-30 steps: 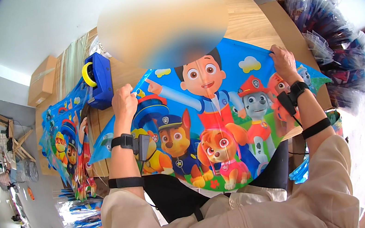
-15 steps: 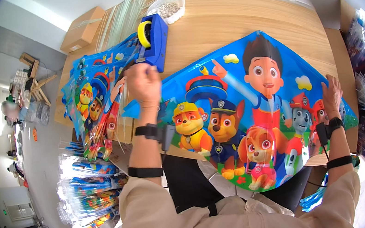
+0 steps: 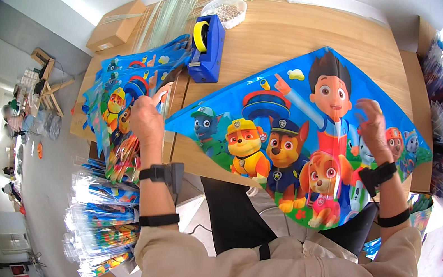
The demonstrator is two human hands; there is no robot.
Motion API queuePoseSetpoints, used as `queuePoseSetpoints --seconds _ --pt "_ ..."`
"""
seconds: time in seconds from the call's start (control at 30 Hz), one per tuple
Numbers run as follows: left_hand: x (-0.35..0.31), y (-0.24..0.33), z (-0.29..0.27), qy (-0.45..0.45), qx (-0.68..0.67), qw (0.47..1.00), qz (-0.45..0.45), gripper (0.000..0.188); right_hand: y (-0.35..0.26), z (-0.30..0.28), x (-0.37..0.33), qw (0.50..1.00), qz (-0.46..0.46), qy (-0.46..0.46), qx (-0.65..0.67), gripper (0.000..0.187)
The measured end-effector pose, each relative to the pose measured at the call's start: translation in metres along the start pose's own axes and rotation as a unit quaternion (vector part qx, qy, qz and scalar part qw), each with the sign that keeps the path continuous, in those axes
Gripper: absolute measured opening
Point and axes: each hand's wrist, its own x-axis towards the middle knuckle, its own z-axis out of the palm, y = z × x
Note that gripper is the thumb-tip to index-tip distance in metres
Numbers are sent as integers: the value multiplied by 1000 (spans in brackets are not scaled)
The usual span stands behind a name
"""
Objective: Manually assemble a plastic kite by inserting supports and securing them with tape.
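The printed sheet (image 3: 301, 138) seems light, floppy, slippery, best taken by its edges — right hand (image 3: 371, 122) has grip half-spread, left hand (image 3: 147, 120) I cannot tell.

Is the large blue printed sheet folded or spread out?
Spread: the printed sheet lies opened wide across the table, its pointed left corner and printed figures visible.

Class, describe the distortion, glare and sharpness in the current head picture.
Head view: the wooden table's far edge bows, and black fills the corners; head view: clear bags at left glare white; head view: figures on the blue printed sheet read clearly.
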Motion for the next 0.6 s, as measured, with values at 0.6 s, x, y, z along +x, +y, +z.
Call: queuePoseSetpoints --seconds 0.6 --pt "-6 24 -72 -106 -8 993 -47 17 -118 25 -38 922 121 -231 286 11"
